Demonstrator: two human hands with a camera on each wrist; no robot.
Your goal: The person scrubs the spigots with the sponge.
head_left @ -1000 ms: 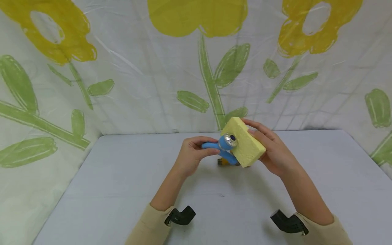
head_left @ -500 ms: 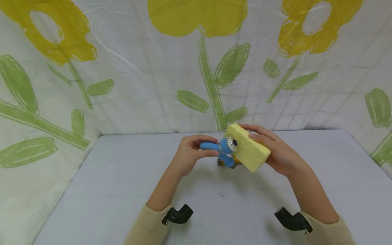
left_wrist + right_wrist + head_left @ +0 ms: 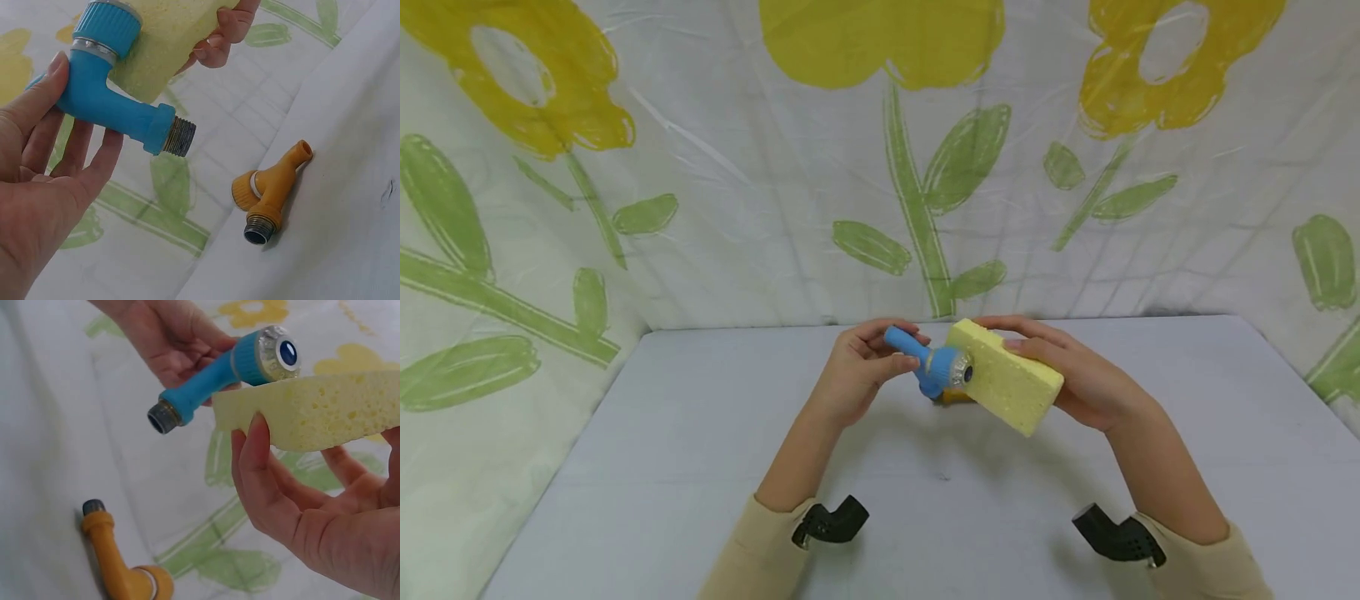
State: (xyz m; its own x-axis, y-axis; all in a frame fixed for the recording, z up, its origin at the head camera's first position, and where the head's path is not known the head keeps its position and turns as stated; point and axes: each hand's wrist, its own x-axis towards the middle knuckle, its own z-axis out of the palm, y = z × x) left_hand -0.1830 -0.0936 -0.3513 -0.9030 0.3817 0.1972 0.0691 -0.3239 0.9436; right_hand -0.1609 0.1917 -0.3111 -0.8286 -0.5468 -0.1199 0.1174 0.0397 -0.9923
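My left hand (image 3: 857, 372) pinches a blue faucet (image 3: 936, 367) between thumb and fingers, above the table. In the left wrist view the blue faucet (image 3: 103, 81) shows a ribbed knob and a threaded metal end. My right hand (image 3: 1082, 375) grips a yellow sponge (image 3: 1011, 379) by its edges. The sponge (image 3: 325, 412) touches or nearly touches the faucet's knob, whose silver cap with a dark centre shows in the right wrist view. Behind the held things, an orange faucet (image 3: 272, 187) lies on the table, mostly hidden in the head view.
The white table (image 3: 700, 467) runs back to a hanging sheet (image 3: 737, 208) printed with yellow flowers and green leaves. A black wrist camera (image 3: 831, 521) sits on the left sleeve, and another black camera (image 3: 1117, 536) on the right one.
The sponge has moved lower and tilted more to the right. The blue faucet has turned in my left hand, so its spout end points up and its knob lies lower.
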